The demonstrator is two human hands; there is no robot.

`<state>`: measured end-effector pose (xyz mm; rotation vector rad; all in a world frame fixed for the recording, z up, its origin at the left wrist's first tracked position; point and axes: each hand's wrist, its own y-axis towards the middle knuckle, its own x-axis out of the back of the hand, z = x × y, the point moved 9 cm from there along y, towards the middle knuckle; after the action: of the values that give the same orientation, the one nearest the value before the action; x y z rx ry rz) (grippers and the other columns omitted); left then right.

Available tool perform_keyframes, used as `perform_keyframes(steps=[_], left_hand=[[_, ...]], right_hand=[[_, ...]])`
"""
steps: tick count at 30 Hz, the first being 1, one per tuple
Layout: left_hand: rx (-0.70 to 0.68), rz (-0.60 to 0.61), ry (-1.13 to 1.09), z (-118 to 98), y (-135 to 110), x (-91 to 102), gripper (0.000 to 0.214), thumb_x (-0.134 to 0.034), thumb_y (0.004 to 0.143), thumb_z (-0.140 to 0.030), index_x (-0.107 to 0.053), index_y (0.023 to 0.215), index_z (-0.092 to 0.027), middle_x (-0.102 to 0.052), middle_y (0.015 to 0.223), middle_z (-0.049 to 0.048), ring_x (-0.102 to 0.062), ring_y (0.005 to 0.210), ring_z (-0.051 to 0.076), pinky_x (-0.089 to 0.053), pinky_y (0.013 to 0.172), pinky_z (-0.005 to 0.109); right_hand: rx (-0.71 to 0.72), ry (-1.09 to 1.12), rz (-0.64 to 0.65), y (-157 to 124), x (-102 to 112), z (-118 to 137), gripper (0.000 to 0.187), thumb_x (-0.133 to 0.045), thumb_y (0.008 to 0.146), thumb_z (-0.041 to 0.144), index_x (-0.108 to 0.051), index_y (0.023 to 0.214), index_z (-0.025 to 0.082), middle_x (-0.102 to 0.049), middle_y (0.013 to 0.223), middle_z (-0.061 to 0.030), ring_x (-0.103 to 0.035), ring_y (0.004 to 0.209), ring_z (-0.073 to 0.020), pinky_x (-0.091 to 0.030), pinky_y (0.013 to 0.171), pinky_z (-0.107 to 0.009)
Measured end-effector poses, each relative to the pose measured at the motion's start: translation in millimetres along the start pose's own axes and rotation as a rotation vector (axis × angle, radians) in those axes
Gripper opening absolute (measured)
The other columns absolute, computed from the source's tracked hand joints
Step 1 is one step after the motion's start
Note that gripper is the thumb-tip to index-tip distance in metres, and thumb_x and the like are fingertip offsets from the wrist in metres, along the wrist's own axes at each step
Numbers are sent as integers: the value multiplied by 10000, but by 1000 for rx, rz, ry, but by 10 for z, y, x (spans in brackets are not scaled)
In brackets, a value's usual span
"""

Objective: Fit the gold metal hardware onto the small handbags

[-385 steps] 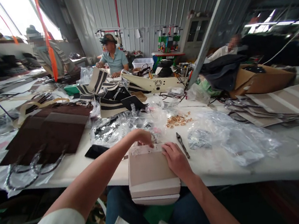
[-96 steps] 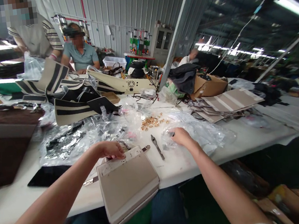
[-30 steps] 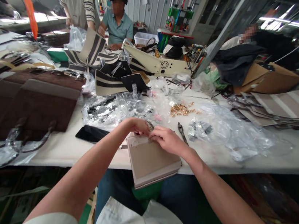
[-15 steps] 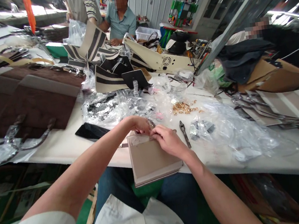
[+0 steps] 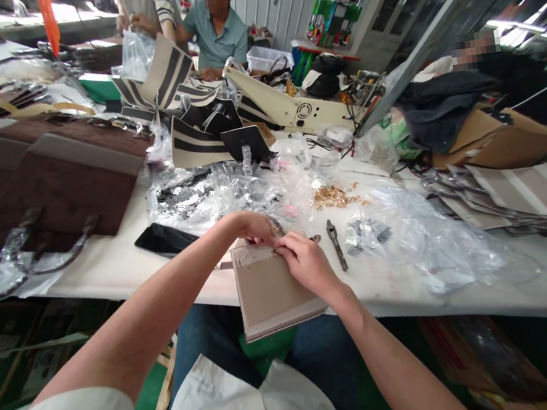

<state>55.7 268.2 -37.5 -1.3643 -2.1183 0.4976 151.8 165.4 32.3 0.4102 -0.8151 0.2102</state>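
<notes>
A flat beige panel (image 5: 275, 292), seemingly a bag piece, lies at the table's front edge and juts out over my lap. My left hand (image 5: 257, 227) is at its far edge, fingers curled down around something small. My right hand (image 5: 305, 258) rests on the panel's upper right, thumb and fingers pinched together beside the left fingertips. What the two hands pinch is hidden by the fingers; a dark strap-like piece shows just behind them. To the right lie pliers or a similar metal hand tool (image 5: 336, 245) and a pile of small gold-coloured metal fittings (image 5: 333, 196).
Clear plastic wrapping (image 5: 434, 237) spreads to the right, with stacked striped panels (image 5: 528, 188) beyond. Brown bags (image 5: 64, 185) lie at the left, near a black flat object (image 5: 162, 238). A cream machine arm (image 5: 286, 109) stands behind. Two people (image 5: 218, 31) are across the table.
The hands stay at the panel's far edge with only slight finger movement. My right hand has shifted a little to the left. Across the table, a co-worker's hands have moved above the plastic bag.
</notes>
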Motion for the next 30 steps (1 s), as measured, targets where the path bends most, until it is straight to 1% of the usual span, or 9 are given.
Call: perform_keyframes(steps=[3,6,9,13,17,20,23,27,30], left_hand=[[35,18,-5,23,-5,-5,325,-974,625,-382,-769,776,-180,-647,692,19,-567,674,169,-500,617,273],[51,27,-16,49,-6,-7,333,-975,635,-387,-753,772,-180,-640,695,7,-569,663,160,-491,616,267],[55,28,-29,81,7,-10,340,-973,648,-397,-741,768,-179,-628,686,-3,-560,656,155,-480,620,265],[50,26,-41,110,29,-19,377,-980,635,-426,-746,792,-175,-663,736,10,-577,694,169,-461,626,275],[38,10,-44,100,15,-17,387,-977,621,-416,-739,799,-169,-621,707,-10,-522,672,151,-403,603,271],[24,6,-49,72,-30,-20,361,-955,622,-393,-730,790,-167,-615,703,-13,-502,659,144,-377,590,270],[7,32,-62,58,-62,-41,362,-950,606,-389,-741,797,-163,-641,726,-2,-537,683,156,-394,598,272],[-56,118,-107,47,-39,-87,372,-973,548,-346,-672,673,-167,-562,643,-25,-466,642,132,-340,565,256],[-47,128,-90,-17,-111,-71,401,-975,519,-335,-612,594,-183,-499,585,-34,-426,607,130,-310,535,258]], right_hand=[[24,6,-55,-92,10,49,270,-536,1147,165,-773,1225,268,-749,1201,-91,-726,1126,-279,-577,1032,-409],[59,24,-106,-209,11,79,262,-565,1149,190,-745,1327,256,-727,1285,-113,-713,1208,-289,-582,1085,-435],[92,-5,-107,-295,-34,87,237,-561,1165,208,-767,1273,254,-721,1254,-113,-720,1170,-284,-599,1055,-438],[124,-68,-90,-310,-89,109,241,-542,1177,204,-772,1241,239,-726,1222,-120,-713,1157,-291,-601,1036,-454],[144,-92,-117,-310,-107,137,223,-549,1175,194,-771,1172,216,-727,1210,-123,-717,1136,-287,-605,1011,-443],[146,-119,-146,-350,-121,132,236,-536,1175,189,-770,1181,220,-726,1225,-129,-717,1142,-287,-606,1007,-440],[136,-150,-142,-380,-146,103,259,-516,1175,180,-770,1190,226,-720,1222,-130,-713,1129,-286,-603,1000,-439],[104,-132,-112,-332,-153,56,217,-550,1172,217,-766,1144,220,-713,1217,-127,-720,1091,-283,-608,983,-434],[78,-62,-110,-272,-110,72,155,-611,1155,268,-759,1118,237,-726,1182,-106,-742,1041,-274,-635,962,-422]])
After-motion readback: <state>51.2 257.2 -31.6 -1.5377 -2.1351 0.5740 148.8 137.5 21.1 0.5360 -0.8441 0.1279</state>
